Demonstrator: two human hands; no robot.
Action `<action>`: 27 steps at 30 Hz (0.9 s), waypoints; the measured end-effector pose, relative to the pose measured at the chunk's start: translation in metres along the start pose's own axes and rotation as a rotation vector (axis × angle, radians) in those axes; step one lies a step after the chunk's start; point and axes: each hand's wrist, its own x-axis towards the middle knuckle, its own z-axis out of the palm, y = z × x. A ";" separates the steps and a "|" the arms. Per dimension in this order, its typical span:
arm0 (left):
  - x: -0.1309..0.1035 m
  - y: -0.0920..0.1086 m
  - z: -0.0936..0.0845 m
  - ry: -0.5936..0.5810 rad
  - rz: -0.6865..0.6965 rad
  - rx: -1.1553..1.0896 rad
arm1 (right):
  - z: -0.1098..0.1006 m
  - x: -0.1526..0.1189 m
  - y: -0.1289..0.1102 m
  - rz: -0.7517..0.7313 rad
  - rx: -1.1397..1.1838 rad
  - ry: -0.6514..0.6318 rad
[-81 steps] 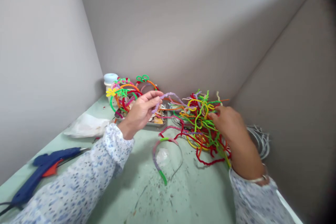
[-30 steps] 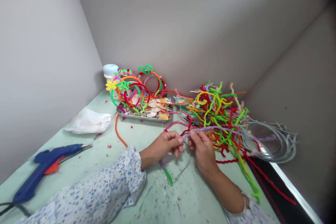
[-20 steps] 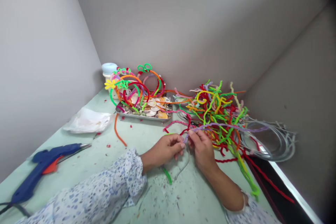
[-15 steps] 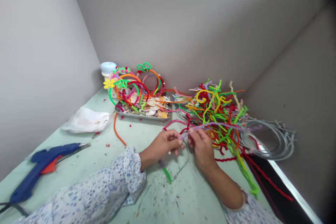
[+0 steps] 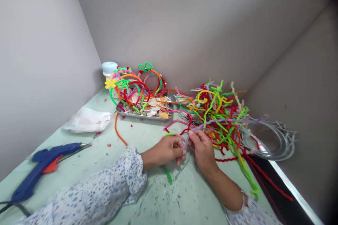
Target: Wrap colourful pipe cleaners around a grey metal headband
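Purple pipe cleaner: stretched between the two hands, its long free end passing over the tangled heap toward the far right
Left hand: grip narrow, thumb and fingertips pinched at the near end of the purple strand
Right hand: grip closed, thumb and forefinger holding the same strand just beside the left fingertips
Headband: lower green tip on view below the left hand, which hides much of the band; whether they touch, I cannot tell
Pipe cleaner heap: red, green, yellow and orange, beyond the right hand
Grey loops: right of the heap
Metal tray: filled with shells, colourful decorated headbands standing up at its left and back
Jar: blue-topped, behind the tray's left end
White plastic bag: left of the tray
Glue gun: blue with orange trigger, lying on the pale green worktop, nozzle pointing toward the tray side
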 end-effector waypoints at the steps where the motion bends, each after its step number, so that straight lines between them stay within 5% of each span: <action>1: 0.000 0.002 -0.001 -0.021 -0.004 -0.060 | 0.000 0.001 0.002 0.009 0.027 0.003; 8: 0.000 0.003 -0.002 -0.070 -0.027 -0.495 | -0.002 0.007 0.012 0.048 0.223 0.044; 16: -0.002 0.006 0.000 -0.046 -0.079 -0.529 | -0.001 0.006 0.011 0.058 0.259 0.017; 22: 0.000 0.005 0.002 -0.032 -0.093 -0.289 | 0.001 0.003 0.010 0.067 0.240 -0.020; 27: -0.002 0.009 0.004 0.095 0.127 0.322 | 0.001 0.003 0.011 0.073 0.221 0.001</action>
